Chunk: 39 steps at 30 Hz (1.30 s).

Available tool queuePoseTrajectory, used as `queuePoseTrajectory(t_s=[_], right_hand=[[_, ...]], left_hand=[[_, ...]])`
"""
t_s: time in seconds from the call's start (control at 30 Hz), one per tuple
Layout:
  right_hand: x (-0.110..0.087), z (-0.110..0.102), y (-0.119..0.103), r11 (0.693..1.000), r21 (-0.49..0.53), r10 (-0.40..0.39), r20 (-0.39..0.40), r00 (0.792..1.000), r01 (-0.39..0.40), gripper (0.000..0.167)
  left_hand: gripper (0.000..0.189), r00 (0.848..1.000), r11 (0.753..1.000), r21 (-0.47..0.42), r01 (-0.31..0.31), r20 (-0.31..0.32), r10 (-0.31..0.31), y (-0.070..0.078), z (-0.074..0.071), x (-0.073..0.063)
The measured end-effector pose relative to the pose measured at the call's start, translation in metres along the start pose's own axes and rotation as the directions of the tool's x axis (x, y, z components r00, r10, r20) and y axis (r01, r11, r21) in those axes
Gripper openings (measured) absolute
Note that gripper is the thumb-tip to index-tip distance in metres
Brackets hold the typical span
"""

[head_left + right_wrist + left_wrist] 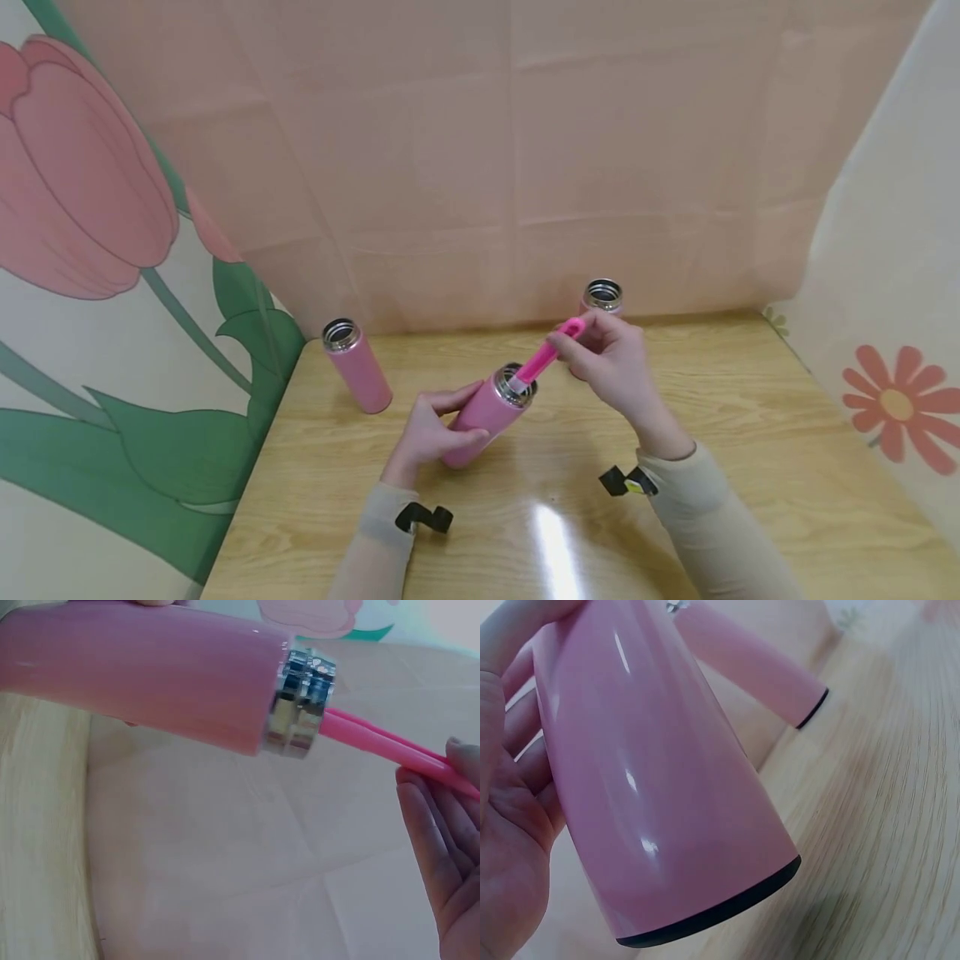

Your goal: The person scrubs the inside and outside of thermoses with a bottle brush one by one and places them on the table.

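Observation:
My left hand (431, 429) grips a pink thermos bottle (480, 421) round its body, with the steel mouth tilted up toward the right. In the left wrist view, the dark base of this bottle (660, 787) shows close over the table. The fingers of my right hand (618, 358) pinch a bright pink handle (543, 360) with a loop hole at its top. Its whitish lower part enters the bottle's mouth, and the far end is hidden inside. From the side, the right wrist view shows the handle (375, 742) slanting out of the steel neck (300, 705).
Another lidless pink bottle (362, 371) stands at the table's back left. A third pink bottle (602, 296) is at the back right, partly hidden behind my right hand. Peach cloth (510, 167) hangs behind the wooden table (750, 417), with flower-printed walls at both sides.

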State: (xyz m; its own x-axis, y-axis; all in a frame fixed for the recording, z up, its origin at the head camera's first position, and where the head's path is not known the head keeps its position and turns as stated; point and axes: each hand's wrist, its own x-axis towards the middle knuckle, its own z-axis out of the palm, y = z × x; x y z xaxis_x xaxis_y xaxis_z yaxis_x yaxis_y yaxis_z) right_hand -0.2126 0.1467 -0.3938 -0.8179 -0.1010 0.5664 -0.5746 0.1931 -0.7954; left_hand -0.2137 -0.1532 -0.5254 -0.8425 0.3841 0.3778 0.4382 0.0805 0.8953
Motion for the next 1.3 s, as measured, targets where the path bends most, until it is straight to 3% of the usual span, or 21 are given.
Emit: queuePoseTrajectory(t_s=[0.23,0.4,0.53,0.93,1.07,1.3], right_hand=[[0.005,-0.007,-0.005,0.999,-0.037,-0.035,-0.114,0.993,0.031,0.012],[0.010,-0.015,-0.010,0.998,0.058,-0.013,-0.166,0.986,0.022,0.008],[0.014,-0.023,-0.013,0.993,0.116,0.006,-0.178,0.984,0.015,0.010],[0.017,-0.036,-0.018,0.995,0.096,0.017,-0.217,0.976,0.004,0.017],[0.018,-0.040,-0.021,0.997,0.084,0.023,-0.256,0.966,-0.002,0.013],[0.021,-0.046,-0.028,0.988,0.153,0.084,-0.315,0.945,-0.037,0.019]], left_hand=[[0.066,1.000,1.000,-0.009,0.029,-0.007,-0.029,-0.002,-0.001,-0.001],[0.065,0.999,0.999,0.004,0.037,-0.009,-0.037,-0.002,-0.001,-0.001],[0.065,1.000,0.999,0.017,0.029,0.001,-0.029,-0.003,-0.002,-0.001],[0.066,0.997,0.998,0.024,0.061,0.037,-0.062,-0.001,-0.002,-0.002],[0.066,0.997,0.997,0.022,0.067,0.038,-0.068,-0.002,-0.003,-0.002],[0.066,0.993,0.994,0.025,0.103,0.048,-0.104,-0.003,-0.004,-0.001]])
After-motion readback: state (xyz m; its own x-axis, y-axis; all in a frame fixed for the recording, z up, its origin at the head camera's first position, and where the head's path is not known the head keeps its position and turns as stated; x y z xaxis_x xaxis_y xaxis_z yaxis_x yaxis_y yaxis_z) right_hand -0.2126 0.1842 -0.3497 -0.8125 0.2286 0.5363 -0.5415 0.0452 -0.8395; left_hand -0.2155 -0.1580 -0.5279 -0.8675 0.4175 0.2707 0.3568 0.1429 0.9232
